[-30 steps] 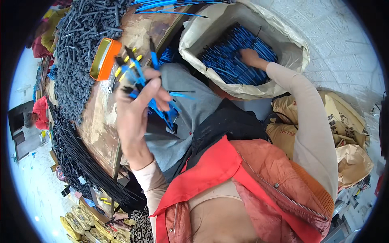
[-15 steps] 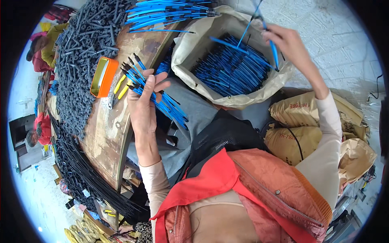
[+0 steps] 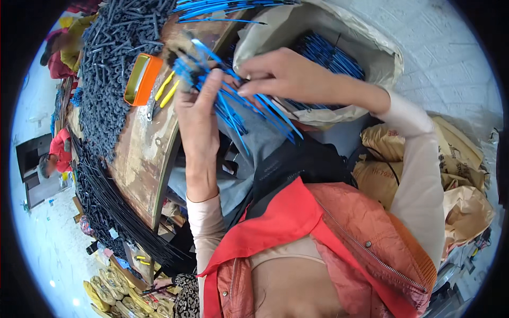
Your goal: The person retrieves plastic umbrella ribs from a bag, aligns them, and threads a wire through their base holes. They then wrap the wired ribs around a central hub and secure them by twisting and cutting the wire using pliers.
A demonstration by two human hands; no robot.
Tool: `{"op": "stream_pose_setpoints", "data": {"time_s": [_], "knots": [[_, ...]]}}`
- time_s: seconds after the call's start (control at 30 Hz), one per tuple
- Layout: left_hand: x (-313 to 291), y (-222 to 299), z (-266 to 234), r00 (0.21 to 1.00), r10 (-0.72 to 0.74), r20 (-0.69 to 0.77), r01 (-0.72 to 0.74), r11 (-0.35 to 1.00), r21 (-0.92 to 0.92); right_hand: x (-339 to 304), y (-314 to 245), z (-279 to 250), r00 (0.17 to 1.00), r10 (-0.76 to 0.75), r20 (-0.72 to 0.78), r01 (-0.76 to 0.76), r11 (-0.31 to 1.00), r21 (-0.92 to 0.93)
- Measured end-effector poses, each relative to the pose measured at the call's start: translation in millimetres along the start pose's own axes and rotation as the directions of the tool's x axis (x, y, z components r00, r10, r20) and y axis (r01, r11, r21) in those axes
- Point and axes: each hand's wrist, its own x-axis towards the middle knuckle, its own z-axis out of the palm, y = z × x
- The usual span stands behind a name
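A bundle of thin blue tubes with black ends (image 3: 231, 119) sticks out on both sides of my left hand (image 3: 201, 114), which is closed around it over my lap. Fingers of my right hand (image 3: 297, 79) pinch at blue tubes on the bundle's right side; their tips are blurred and partly hidden. Behind the right wrist stands an open pale sack (image 3: 391, 58) holding many more blue tubes (image 3: 328, 55). Yellow-handled pliers (image 3: 167, 94) lie on the table just left of the bundle, beside an orange box (image 3: 152, 79).
The worn wooden table (image 3: 138, 151) carries a large heap of dark grey parts (image 3: 106, 79), long black rods (image 3: 119, 217) and a stack of blue tubes (image 3: 217, 9) at the far end. Brown paper sacks (image 3: 377, 183) stand at my right. Other people (image 3: 60, 148) sit beyond the table.
My right hand has come down and left from above the sack to the bundle in my left hand, bringing blue tubes with it. The view has shifted slightly.
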Motion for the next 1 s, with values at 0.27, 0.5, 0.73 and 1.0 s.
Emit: {"op": "stream_pose_setpoints", "data": {"time_s": [0.27, 0.5, 0.73, 1.0], "knots": [[-29, 44, -40, 1.0, -0.006, -0.005, 0.005, 0.969, -0.245, -26, 191, -26, 0.907, 0.419, 0.039, -0.392, 0.876, -0.283], [-79, 78, -57, 0.988, -0.14, 0.067, 0.134, 0.986, 0.095, -95, 317, 27, 0.652, 0.758, 0.011, -0.479, 0.423, -0.769], [-31, 24, -65, 0.983, -0.182, 0.008, 0.182, 0.983, 0.007, -123, 313, -10, 0.691, 0.673, -0.264, -0.62, 0.364, -0.695], [-14, 9, -49, 0.986, -0.163, 0.027, 0.165, 0.982, -0.095, -132, 337, 29, 0.739, 0.65, -0.176, -0.615, 0.543, -0.572]]}}
